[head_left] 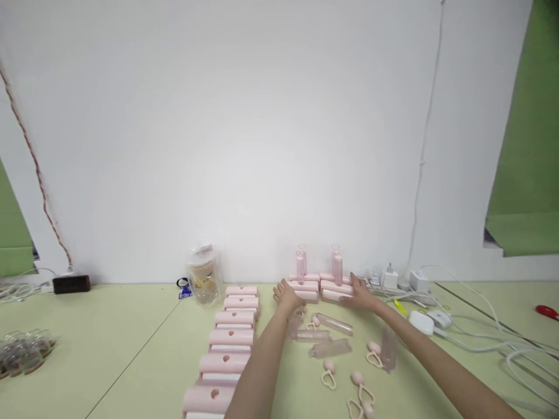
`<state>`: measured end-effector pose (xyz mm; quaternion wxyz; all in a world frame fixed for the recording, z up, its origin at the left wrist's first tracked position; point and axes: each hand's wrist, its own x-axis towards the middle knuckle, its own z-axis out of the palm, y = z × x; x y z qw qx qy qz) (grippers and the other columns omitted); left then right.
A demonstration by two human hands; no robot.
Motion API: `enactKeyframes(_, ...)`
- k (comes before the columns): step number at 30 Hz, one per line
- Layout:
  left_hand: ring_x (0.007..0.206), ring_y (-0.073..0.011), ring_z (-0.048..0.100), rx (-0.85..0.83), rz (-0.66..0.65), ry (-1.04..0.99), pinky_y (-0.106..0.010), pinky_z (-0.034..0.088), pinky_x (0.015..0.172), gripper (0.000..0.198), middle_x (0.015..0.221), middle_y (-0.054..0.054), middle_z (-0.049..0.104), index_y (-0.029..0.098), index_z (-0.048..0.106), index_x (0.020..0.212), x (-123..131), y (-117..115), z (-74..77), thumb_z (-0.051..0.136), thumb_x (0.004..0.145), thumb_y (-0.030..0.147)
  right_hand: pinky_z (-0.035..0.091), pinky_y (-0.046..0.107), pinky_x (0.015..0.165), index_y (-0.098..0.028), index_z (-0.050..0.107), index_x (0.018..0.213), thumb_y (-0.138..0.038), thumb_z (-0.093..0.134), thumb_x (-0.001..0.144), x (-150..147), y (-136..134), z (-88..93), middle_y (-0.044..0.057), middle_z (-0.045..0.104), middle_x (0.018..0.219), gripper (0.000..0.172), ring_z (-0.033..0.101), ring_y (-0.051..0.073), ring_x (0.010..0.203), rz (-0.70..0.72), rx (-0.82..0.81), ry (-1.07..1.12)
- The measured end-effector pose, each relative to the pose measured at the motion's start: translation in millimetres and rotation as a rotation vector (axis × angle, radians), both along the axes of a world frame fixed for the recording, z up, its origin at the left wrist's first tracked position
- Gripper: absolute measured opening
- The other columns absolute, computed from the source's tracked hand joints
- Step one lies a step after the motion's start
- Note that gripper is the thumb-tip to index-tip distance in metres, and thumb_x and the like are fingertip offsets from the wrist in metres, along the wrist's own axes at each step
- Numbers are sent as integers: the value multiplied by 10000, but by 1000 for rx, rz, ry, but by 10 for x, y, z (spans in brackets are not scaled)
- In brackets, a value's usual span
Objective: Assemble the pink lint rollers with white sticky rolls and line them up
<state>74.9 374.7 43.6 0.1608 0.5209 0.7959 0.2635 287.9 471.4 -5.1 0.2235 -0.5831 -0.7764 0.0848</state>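
Observation:
Two short rows of pink-and-white holders stand by the wall, a left holder (pixel 305 291) and a right holder (pixel 334 291) in front. Pink clear tubes with heart-shaped loops stand upright in them, among them a left tube (pixel 300 267) and a right tube (pixel 338 269). Beside the left row, my left hand (pixel 289 297) has its fingers spread, its thumb side against the front holder. My right hand (pixel 360 295) spans the outer end of the right front holder, thumb in front and fingers behind.
A column of pink holders (pixel 231 337) runs along the left. Loose clear tubes (pixel 331 348) and heart-loop caps (pixel 329 372) lie between my forearms. A plastic-wrapped cup (pixel 204 276) stands by the wall. White cables (pixel 489 346) and chargers (pixel 389 279) spread at right.

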Motion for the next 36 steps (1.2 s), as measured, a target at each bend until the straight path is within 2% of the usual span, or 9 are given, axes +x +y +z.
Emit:
enactKeyframes(5,1254,-313,339,36,-110,29,-569,282,1005,497,1409,-95,320,211,390,1295,-103,278,-193,560,839,311,412,490,916,-192,502,1205,-281,554,871,124,201,24,88,467,1301,349,492,260,1125,134,-67,-93)
enactKeyframes(12,1203,-292,408,74,-246,-25,-536,355,967,460,1377,-96,365,206,414,1273,-254,506,-352,551,847,309,399,509,922,-188,479,1230,-284,558,869,82,393,6,91,447,1319,382,477,272,1142,215,-86,-89)
enactKeyframes(15,1239,-309,362,79,-238,-48,-553,313,991,530,1420,-97,301,221,356,1317,-251,468,-349,560,838,316,389,518,928,-189,464,1245,-286,560,867,20,360,-23,93,432,1332,402,463,279,1155,180,-64,-46)
enactKeyframes(20,1357,-358,50,64,-168,-59,-501,102,1080,981,1502,-168,17,158,54,1416,-139,260,-135,686,702,388,310,571,972,-212,390,1310,-305,571,853,-11,107,61,97,311,1418,501,349,326,1243,102,11,64)
enactKeyframes(25,1347,-354,153,-20,-330,-41,-465,159,1062,867,1465,-196,207,100,226,1378,-235,-342,393,656,688,401,220,551,1029,-169,294,1358,-266,619,779,22,-460,229,142,212,1462,671,190,343,1324,179,66,213)
enactKeyframes(27,1322,-314,241,-24,-487,-9,-410,207,1053,753,1416,-130,342,168,378,1314,-355,-776,621,665,659,403,284,480,1021,-155,367,1314,-256,597,764,2,-778,236,149,323,1415,604,296,304,1293,254,34,280)
enactKeyframes(30,1186,-252,411,-19,-670,37,-362,295,1004,444,1234,-16,509,301,557,1126,-573,-1531,828,613,700,411,459,374,860,-180,597,1050,-286,497,803,-99,-1305,161,94,616,1133,287,580,240,1029,344,-59,380)
enactKeyframes(33,1048,-255,457,97,-656,190,-385,385,903,232,1011,-26,547,290,616,915,-847,-2162,735,486,795,440,514,319,665,-184,649,855,-294,433,824,-245,-1803,34,50,693,863,244,648,203,767,355,-106,442)
enactKeyframes(36,1076,-259,437,245,-445,142,-388,384,912,234,1030,-37,529,281,595,916,-1167,-2504,363,474,801,446,502,307,563,-177,633,900,-273,381,845,-368,-2182,-80,42,673,791,275,616,182,632,310,-83,447)
